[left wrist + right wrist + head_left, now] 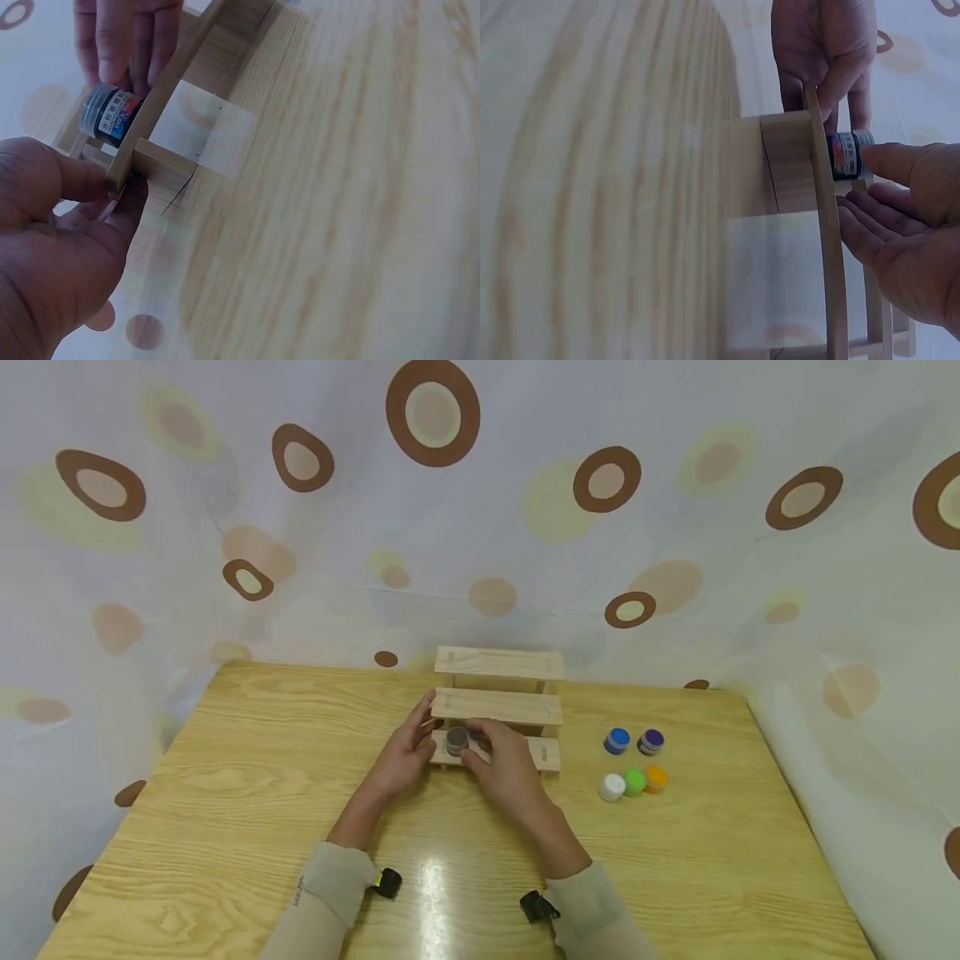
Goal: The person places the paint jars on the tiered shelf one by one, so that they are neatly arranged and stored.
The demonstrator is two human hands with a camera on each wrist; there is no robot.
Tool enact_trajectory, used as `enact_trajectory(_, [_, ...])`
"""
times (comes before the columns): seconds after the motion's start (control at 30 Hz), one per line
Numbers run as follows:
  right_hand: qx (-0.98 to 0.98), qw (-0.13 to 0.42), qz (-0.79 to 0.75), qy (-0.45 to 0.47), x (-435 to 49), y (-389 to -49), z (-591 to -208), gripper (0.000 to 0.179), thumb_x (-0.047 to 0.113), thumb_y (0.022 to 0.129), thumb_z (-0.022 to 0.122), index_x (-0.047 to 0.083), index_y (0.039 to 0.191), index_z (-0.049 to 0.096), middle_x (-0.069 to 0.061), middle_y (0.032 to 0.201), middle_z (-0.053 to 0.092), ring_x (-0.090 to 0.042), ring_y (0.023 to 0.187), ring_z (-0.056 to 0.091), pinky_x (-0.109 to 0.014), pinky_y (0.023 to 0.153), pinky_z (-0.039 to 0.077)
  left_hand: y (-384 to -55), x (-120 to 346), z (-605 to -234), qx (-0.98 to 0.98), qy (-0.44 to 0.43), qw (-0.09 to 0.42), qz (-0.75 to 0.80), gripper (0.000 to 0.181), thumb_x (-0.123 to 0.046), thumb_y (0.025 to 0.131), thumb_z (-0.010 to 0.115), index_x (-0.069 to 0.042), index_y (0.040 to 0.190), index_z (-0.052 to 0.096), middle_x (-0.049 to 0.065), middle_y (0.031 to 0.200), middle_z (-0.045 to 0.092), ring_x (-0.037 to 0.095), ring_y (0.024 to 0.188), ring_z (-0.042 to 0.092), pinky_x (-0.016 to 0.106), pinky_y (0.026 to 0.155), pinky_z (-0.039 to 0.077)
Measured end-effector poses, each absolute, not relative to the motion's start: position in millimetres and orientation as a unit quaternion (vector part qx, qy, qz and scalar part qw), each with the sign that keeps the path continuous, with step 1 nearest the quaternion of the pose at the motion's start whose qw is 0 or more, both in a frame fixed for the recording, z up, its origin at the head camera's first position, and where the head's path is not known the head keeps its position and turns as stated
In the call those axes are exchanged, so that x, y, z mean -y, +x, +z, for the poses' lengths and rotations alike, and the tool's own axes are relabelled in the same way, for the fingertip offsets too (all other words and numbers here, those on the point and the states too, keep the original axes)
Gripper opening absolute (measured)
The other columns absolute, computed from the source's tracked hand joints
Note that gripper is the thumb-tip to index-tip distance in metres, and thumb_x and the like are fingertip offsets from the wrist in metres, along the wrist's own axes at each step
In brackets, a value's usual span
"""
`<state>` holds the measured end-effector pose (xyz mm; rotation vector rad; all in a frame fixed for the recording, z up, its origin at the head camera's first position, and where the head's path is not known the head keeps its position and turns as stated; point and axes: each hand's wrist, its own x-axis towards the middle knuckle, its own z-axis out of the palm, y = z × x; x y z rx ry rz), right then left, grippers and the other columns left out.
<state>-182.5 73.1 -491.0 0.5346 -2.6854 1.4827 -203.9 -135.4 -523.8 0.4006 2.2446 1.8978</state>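
A small paint jar [457,741] with a dark lid and a printed label stands upright near the left end of the lowest step of a three-tier wooden rack [497,705]. My right hand [506,768] holds the jar from its right side, thumb at the front and index finger behind; in the right wrist view the thumb overlaps the lid. At the rack's left end, my left hand [401,760] grips the lowest plank [161,94], thumb on its upper face and fingers curled beneath. The left wrist view shows the label [116,112] facing outward.
Right of the rack stand a blue jar [617,741], a purple jar [651,742], a white jar [612,787], a green jar [634,782] and an orange jar [656,779]. Patterned sheeting [337,527] rises behind the wood-grain table [247,793].
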Motion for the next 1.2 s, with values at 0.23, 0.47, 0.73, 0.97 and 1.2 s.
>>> enact_trajectory(0.23, [0.863, 0.011, 0.482, 0.152, -90, -182, -490, 0.046, 0.012, 0.098, 0.078, 0.001, 0.14, 0.065, -0.013, 0.139, 0.067, -0.03, 0.127, 0.066, -0.04, 0.106, 0.056, -206, 142, -525, -0.761, 0.128, 0.09, 0.629, 0.081, 0.008, 0.108, 0.045, -0.026, 0.173, 0.01, 0.026, 0.17, 0.021, 0.044, 0.155, 0.032, 0.056, 0.122, 0.036])
enact_trajectory(0.47, [0.844, -0.028, 0.521, 0.127, -119, -185, -491, 0.044, 0.014, 0.099, 0.077, 0.002, 0.139, 0.066, -0.015, 0.135, 0.068, -0.03, 0.128, 0.066, -0.04, 0.106, 0.056, -205, 148, -528, -0.762, 0.129, 0.089, 0.628, 0.081, 0.008, 0.108, 0.044, -0.026, 0.173, 0.009, 0.026, 0.169, 0.021, 0.043, 0.155, 0.031, 0.055, 0.122, 0.037])
enact_trajectory(0.73, [0.855, -0.043, 0.503, 0.122, -183, -189, -476, 0.04, 0.021, 0.101, 0.075, 0.002, 0.135, 0.068, -0.018, 0.128, 0.071, -0.031, 0.116, 0.071, -0.036, 0.097, 0.06, -202, 149, -529, -0.759, 0.122, 0.095, 0.632, 0.079, 0.007, 0.109, 0.043, -0.025, 0.173, 0.008, 0.024, 0.172, 0.016, 0.041, 0.156, 0.031, 0.053, 0.123, 0.035])
enact_trajectory(0.97, [0.854, -0.026, 0.509, 0.103, -252, -190, -468, 0.044, 0.024, 0.1, 0.077, 0.003, 0.138, 0.065, -0.022, 0.133, 0.067, -0.031, 0.121, 0.069, -0.02, 0.093, 0.058, -201, 153, -529, -0.757, 0.125, 0.089, 0.636, 0.079, 0.007, 0.109, 0.044, -0.025, 0.173, 0.008, 0.022, 0.173, 0.016, 0.04, 0.156, 0.032, 0.053, 0.122, 0.035])
enact_trajectory(1.2, [0.861, 0.035, 0.505, 0.049, -293, -187, -477, 0.047, 0.023, 0.1, 0.077, 0.0, 0.139, 0.064, -0.022, 0.135, 0.067, -0.032, 0.123, 0.066, -0.012, 0.091, 0.055, -201, 154, -530, -0.757, 0.13, 0.089, 0.634, 0.08, 0.009, 0.109, 0.043, -0.022, 0.173, 0.006, 0.024, 0.173, 0.015, 0.043, 0.156, 0.031, 0.054, 0.123, 0.034])
